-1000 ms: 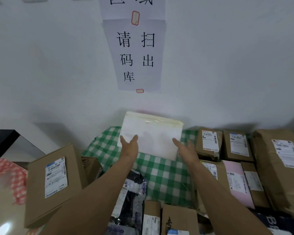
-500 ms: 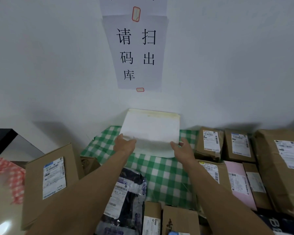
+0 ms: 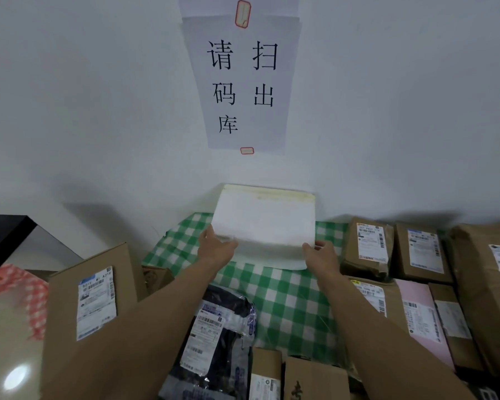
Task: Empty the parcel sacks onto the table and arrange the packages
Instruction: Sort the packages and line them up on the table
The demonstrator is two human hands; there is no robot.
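Observation:
A flat white padded parcel (image 3: pixel 267 223) leans against the wall at the back of the green-checked table (image 3: pixel 283 301). My left hand (image 3: pixel 217 249) grips its lower left corner, thumb on top. My right hand (image 3: pixel 322 256) holds its lower right corner. The parcel's bottom edge touches the cloth. Both forearms reach in from the bottom of the view.
Brown cartons with labels (image 3: pixel 368 248) (image 3: pixel 423 252) stand at the right, with a pink parcel (image 3: pixel 425 316) and a big brown package (image 3: pixel 494 284). A large carton (image 3: pixel 93 301) sits at the left; a dark plastic mailer (image 3: pixel 217 342) and small boxes (image 3: pixel 315 379) lie in front.
My hands went from open beside the white parcel to gripping its lower corners. The parcel tipped a little further back, up against the wall.

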